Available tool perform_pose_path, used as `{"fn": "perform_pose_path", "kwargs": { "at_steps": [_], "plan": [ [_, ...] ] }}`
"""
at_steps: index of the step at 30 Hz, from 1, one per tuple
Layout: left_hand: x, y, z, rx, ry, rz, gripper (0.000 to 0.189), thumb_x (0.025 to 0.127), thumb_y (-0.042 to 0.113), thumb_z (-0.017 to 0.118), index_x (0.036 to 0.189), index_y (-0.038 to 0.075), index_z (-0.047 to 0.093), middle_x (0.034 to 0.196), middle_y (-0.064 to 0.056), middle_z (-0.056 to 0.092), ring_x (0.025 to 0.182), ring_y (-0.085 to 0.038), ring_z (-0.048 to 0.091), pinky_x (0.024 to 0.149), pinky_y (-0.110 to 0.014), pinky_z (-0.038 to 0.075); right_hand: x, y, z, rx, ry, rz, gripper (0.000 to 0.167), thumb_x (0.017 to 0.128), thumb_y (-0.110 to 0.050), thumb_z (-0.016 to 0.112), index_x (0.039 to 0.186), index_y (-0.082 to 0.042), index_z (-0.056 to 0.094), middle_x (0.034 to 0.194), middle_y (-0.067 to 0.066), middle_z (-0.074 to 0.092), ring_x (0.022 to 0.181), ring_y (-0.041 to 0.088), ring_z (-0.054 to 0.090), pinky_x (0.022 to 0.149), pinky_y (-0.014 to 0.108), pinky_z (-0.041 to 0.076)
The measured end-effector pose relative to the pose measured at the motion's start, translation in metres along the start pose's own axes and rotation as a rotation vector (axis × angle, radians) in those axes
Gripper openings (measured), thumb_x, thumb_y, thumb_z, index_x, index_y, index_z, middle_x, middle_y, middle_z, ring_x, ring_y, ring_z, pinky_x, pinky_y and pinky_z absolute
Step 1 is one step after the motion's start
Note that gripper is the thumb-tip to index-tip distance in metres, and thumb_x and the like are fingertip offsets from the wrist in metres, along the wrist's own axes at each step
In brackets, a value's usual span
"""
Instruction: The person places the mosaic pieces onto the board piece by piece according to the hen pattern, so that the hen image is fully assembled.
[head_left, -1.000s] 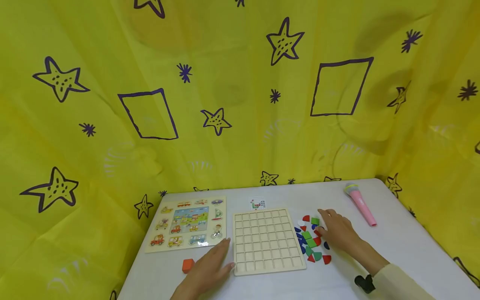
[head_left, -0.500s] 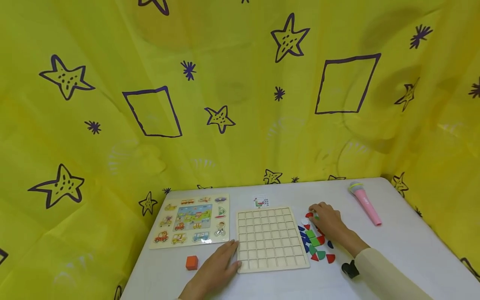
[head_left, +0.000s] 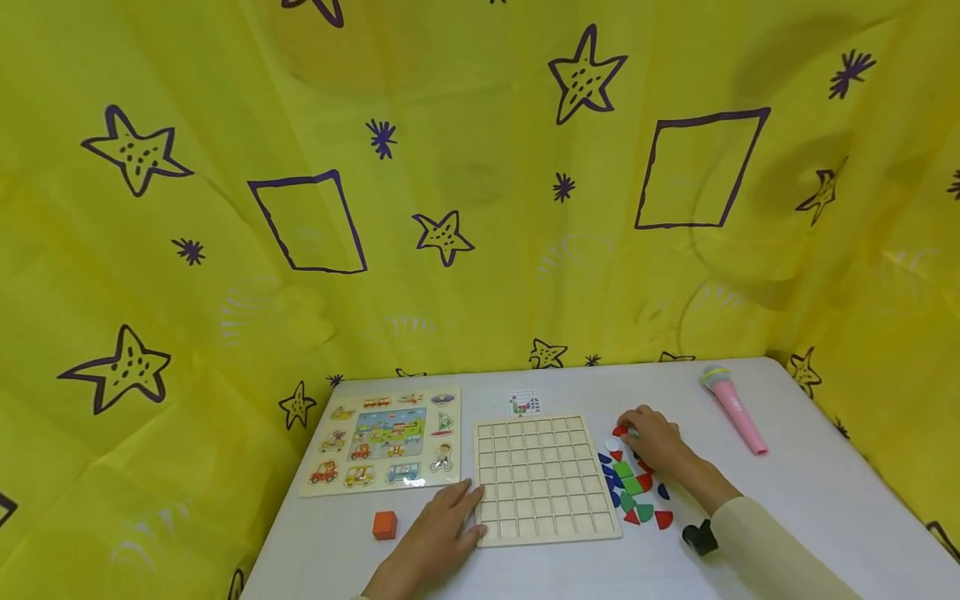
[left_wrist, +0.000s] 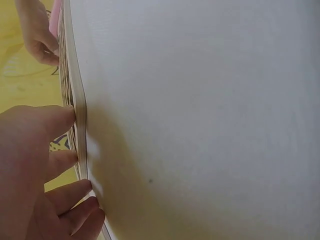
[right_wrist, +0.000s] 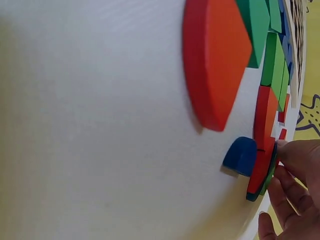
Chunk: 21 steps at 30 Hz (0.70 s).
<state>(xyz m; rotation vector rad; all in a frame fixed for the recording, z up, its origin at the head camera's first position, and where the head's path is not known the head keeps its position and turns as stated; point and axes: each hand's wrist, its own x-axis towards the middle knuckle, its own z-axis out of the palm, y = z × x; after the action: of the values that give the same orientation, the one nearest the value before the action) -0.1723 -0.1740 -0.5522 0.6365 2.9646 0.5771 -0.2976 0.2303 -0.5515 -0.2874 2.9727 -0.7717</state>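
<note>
My left hand (head_left: 438, 533) rests against the left edge of the wooden grid board (head_left: 546, 479), thumb and fingertips touching its rim (left_wrist: 77, 95). Its fingers are fairly straight. At the board's right lies a loose group of coloured shape pieces: green squares (head_left: 624, 472), red quarter-rounds (head_left: 663, 519), blue rounded pieces (head_left: 663, 492) and a white round one (head_left: 612, 446). My right hand (head_left: 654, 440) is bent over the far end of this group, fingertips by a red piece (head_left: 619, 431). In the right wrist view its thumb and fingers are beside the pieces; a grip is hidden.
A picture card (head_left: 524, 403) lies behind the board. At left are a vehicle puzzle (head_left: 442, 479) and an orange cube (head_left: 385, 525). A pink toy microphone (head_left: 738, 417) lies at far right. A black object (head_left: 701, 537) is by the right sleeve. Yellow curtain (head_left: 480, 317) surrounds the table.
My right hand has shifted left and away from me, over the group's far end, covering the green square there. My left hand has come up against the board's edge. The view has shifted slightly.
</note>
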Motion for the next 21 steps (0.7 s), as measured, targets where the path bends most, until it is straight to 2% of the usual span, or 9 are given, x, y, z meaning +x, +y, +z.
{"fn": "perform_pose_path", "kwargs": {
  "at_steps": [6,14,21],
  "plan": [
    [0.000,-0.003,0.003,-0.013,-0.009,-0.013,0.066,0.106,0.047,0.059,0.160,0.011,0.047,0.166,-0.008,0.044,0.151,-0.032,0.043,0.121,-0.055,0.039,0.000,-0.006,0.001,-0.018,0.019,-0.032,0.027,0.099,-0.010,0.072,0.124,0.000,0.069,0.117,0.017,0.065,0.111,0.037,0.059,0.094,0.061,0.046],
    [-0.003,-0.002,0.000,-0.022,-0.039,-0.026,0.065,0.109,0.048,0.053,0.163,0.015,0.041,0.170,-0.005,0.038,0.154,-0.031,0.039,0.123,-0.055,0.037,0.010,-0.017,0.004,-0.011,0.028,-0.018,0.027,0.101,-0.012,0.071,0.124,0.001,0.067,0.116,0.019,0.064,0.105,0.033,0.059,0.093,0.058,0.047],
    [-0.005,0.000,-0.002,-0.024,-0.043,-0.009,0.064,0.110,0.046,0.052,0.163,0.013,0.040,0.170,-0.009,0.038,0.154,-0.034,0.038,0.122,-0.058,0.037,0.023,-0.047,0.012,0.026,0.048,-0.075,0.024,0.101,-0.013,0.071,0.120,-0.001,0.067,0.112,0.015,0.064,0.105,0.032,0.060,0.093,0.058,0.046]
  ]
}}
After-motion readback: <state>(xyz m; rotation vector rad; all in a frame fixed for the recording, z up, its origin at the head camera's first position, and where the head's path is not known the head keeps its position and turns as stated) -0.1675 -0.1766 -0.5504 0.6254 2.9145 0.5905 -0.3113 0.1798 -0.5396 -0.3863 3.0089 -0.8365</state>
